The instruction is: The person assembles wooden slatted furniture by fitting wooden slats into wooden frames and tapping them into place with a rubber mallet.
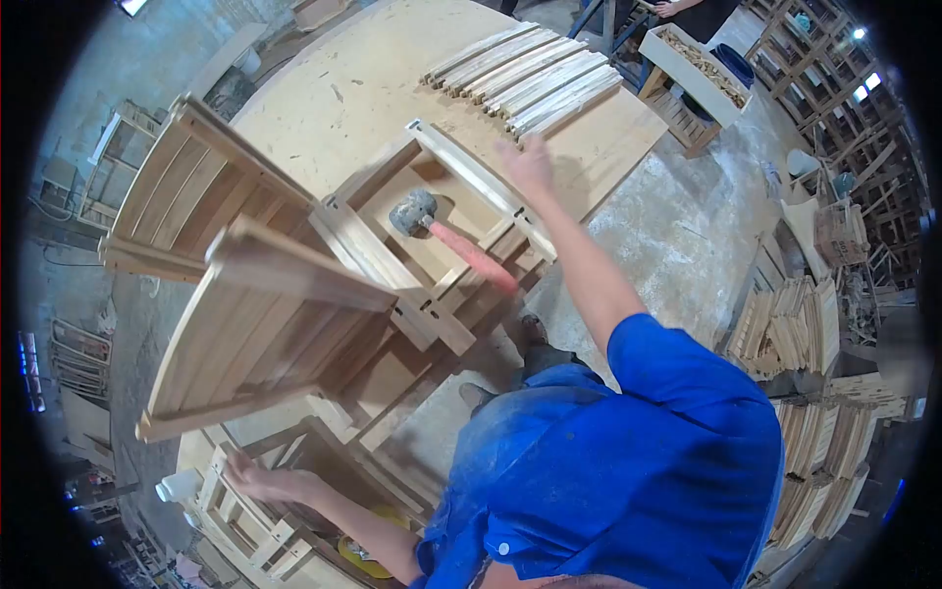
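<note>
My right hand (pixel 530 169), slightly smeared by motion, is over the table beside an assembled wooden frame (pixel 444 145), with its fingers apart and nothing visible in them. A mallet (pixel 413 212) with a dark head and red handle rests across that frame. Slatted curved panels stand up from the work: one chair-like piece (pixel 265 334) is nearest me, and a second slatted panel (pixel 196 187) rises behind it. At the lower left, my left hand (pixel 263 481) overlaps the top of another wooden frame (pixel 221 491); its fingers are partly hidden and blurred.
Curved wooden slats (pixel 535 74) lie in a row on the round-edged table (pixel 304 98). A box of small wood pieces (pixel 697 64) stands beyond, near another person. Stacked wood parts (pixel 790 324) line the floor at right. A white bottle (pixel 180 485) is at lower left.
</note>
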The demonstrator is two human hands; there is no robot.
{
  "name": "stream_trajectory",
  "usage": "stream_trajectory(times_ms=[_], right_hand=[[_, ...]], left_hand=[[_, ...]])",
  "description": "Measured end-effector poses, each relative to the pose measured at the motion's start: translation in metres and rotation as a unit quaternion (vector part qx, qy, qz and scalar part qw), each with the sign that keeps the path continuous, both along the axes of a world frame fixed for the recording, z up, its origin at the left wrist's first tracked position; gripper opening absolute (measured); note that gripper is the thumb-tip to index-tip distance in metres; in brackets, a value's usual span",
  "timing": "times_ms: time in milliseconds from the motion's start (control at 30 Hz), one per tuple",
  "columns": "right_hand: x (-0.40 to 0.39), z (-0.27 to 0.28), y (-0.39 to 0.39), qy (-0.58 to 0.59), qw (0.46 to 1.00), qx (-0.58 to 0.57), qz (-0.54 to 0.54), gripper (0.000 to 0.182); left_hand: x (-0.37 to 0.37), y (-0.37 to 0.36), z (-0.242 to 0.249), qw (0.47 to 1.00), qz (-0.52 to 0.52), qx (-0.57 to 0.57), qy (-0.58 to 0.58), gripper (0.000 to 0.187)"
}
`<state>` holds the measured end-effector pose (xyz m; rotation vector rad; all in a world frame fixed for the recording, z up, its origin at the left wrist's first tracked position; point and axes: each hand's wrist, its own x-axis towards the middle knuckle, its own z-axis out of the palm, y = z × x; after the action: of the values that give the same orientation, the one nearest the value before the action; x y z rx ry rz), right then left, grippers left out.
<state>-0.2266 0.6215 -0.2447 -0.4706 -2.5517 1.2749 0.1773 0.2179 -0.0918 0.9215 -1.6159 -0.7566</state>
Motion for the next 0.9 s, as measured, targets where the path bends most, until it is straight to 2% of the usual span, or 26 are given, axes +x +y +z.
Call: stream_trajectory(times_ms=[67, 100, 133, 200, 233, 300, 367, 433, 467, 500, 567, 633, 667, 700, 733, 767, 833, 867, 900], right_hand=[[-0.056, -0.031, 0.034, -0.058, 0.987, 0.023, -0.146, 0.096], [-0.076, -0.04, 0.04, -0.063, 0.988, 0.022, -0.143, 0.096], [-0.091, -0.047, 0.046, -0.124, 0.982, -0.027, -0.142, 0.099], [-0.106, -0.054, 0.05, -0.185, 0.97, -0.078, -0.137, 0.102], [-0.112, -0.055, 0.049, -0.182, 0.972, -0.077, -0.129, 0.098], [-0.107, -0.059, 0.065, -0.188, 0.971, -0.073, -0.125, 0.094], [-0.091, -0.05, 0.086, -0.207, 0.935, -0.284, -0.051, 0.064], [-0.053, -0.062, 0.102, -0.108, 0.889, -0.445, 0.0, 0.042], [-0.022, -0.051, 0.106, -0.101, 0.875, -0.474, -0.014, 0.038], [0.016, -0.035, 0.111, -0.097, 0.859, -0.501, -0.028, 0.035], [0.086, -0.02, 0.135, -0.164, 0.837, -0.52, 0.053, 0.027], [0.144, -0.014, 0.145, -0.174, 0.816, -0.546, 0.079, 0.032], [0.167, -0.006, 0.15, -0.187, 0.816, -0.541, 0.082, 0.037], [0.188, 0.004, 0.156, -0.193, 0.82, -0.532, 0.084, 0.043], [0.206, 0.025, 0.162, -0.216, 0.837, -0.498, 0.072, 0.056], [0.222, 0.013, 0.173, -0.224, 0.85, -0.474, 0.061, 0.053], [0.247, 0.021, 0.2, -0.207, 0.862, -0.457, 0.074, 0.061], [0.255, 0.016, 0.215, -0.159, 0.888, -0.425, 0.077, 0.062], [0.26, 0.023, 0.235, -0.168, 0.9, -0.398, 0.058, 0.06]], left_hand=[[-0.003, 0.061, -0.01, 0.999, -0.025, -0.026, -0.016, 0.054], [-0.012, 0.085, -0.018, 0.998, -0.055, -0.024, -0.008, 0.049], [-0.02, 0.108, -0.027, 0.992, -0.122, -0.007, -0.028, 0.047], [-0.042, 0.148, -0.036, 0.972, -0.226, 0.02, -0.064, 0.053], [-0.058, 0.165, -0.039, 0.961, -0.263, 0.029, -0.081, 0.06], [-0.091, 0.194, -0.043, 0.932, -0.347, -0.007, -0.107, 0.063], [-0.13, 0.228, -0.039, 0.905, -0.411, 0.05, -0.093, 0.061], [-0.171, 0.253, -0.034, 0.845, -0.479, 0.093, -0.218, 0.055], [-0.196, 0.269, -0.042, 0.808, -0.538, 0.12, -0.208, 0.048], [-0.22, 0.286, -0.057, 0.768, -0.591, 0.148, -0.197, 0.043], [-0.261, 0.327, -0.08, 0.683, -0.676, 0.174, -0.215, 0.038], [-0.288, 0.364, -0.116, 0.591, -0.712, 0.277, -0.258, 0.037], [-0.289, 0.377, -0.149, 0.591, -0.716, 0.274, -0.252, 0.037], [-0.291, 0.394, -0.187, 0.533, -0.697, 0.39, -0.281, 0.034], [-0.299, 0.416, -0.201, 0.461, -0.674, 0.493, -0.302, 0.031], [-0.296, 0.422, -0.211, 0.478, -0.678, 0.47, -0.301, 0.033], [-0.29, 0.436, -0.229, 0.512, -0.684, 0.424, -0.302, 0.036], [-0.282, 0.433, -0.182, 0.552, -0.67, 0.375, -0.326, 0.039], [-0.277, 0.429, -0.192, 0.589, -0.689, 0.358, -0.226, 0.039]])
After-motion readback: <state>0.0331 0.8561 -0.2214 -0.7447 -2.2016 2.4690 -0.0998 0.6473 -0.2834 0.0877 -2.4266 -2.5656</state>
